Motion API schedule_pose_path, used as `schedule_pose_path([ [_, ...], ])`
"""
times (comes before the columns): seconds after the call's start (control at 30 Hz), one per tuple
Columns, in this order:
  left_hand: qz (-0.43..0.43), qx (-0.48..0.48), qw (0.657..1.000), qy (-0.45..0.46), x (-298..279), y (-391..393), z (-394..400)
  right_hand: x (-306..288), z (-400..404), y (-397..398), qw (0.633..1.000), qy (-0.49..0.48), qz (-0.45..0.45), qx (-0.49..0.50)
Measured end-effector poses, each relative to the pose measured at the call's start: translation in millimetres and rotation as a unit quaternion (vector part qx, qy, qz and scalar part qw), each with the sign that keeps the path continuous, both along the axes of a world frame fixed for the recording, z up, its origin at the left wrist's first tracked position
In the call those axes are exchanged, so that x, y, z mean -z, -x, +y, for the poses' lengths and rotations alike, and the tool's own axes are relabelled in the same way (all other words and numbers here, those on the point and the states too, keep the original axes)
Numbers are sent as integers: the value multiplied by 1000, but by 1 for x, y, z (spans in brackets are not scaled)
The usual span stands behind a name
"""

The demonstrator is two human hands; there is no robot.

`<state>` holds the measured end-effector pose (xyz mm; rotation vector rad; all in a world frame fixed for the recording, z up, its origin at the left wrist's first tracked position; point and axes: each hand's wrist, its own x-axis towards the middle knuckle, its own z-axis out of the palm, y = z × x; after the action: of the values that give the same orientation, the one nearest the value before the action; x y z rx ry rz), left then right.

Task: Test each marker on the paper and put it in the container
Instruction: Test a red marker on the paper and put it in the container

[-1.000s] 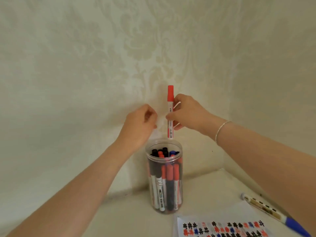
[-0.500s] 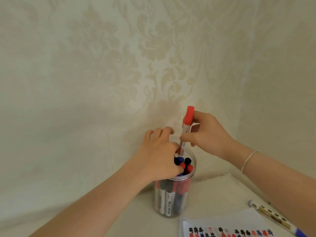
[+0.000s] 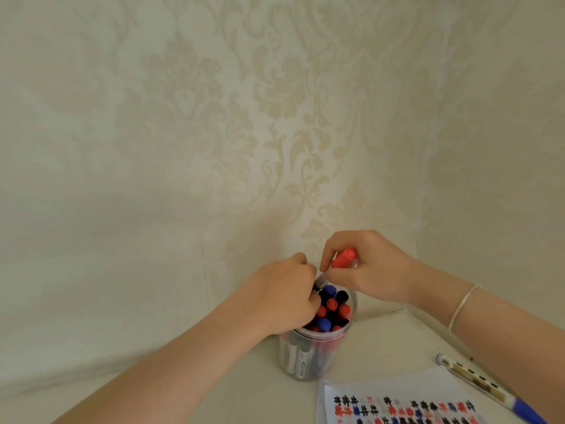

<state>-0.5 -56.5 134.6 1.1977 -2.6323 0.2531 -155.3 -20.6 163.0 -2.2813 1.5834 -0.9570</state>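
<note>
A clear round container [image 3: 308, 359] stands on the pale table, packed with upright red, blue and black capped markers. My right hand [image 3: 370, 270] holds a red-capped marker [image 3: 344, 257] tilted over the container's far rim, its lower end pointing down into the mouth. My left hand [image 3: 284, 298] rests on the near left rim, fingers curled in among the marker caps. The paper [image 3: 397, 399] with rows of red, blue and black test marks lies at the lower right.
A blue-capped marker [image 3: 489, 390] lies on the table at the paper's right edge. A patterned cream wall rises close behind the container and along the right. A bracelet is on my right wrist.
My right hand has lowered the red-capped marker from above the container down to its mouth and tilted it. My left hand moved from beside the marker onto the rim, fingers among the caps.
</note>
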Motion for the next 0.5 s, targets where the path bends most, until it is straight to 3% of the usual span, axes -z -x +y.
schedule_pose_path([
  [0.13,-7,-12,1000,7,1,1,2,-8,0,-4,996,-44,79,28],
  [0.33,-34,-11,999,13,-1,0,-3,-13,8,-21,946,9,321,46],
  [0.5,10,10,1000,2,-2,1,0,-13,11,-25,954,-3,299,38],
])
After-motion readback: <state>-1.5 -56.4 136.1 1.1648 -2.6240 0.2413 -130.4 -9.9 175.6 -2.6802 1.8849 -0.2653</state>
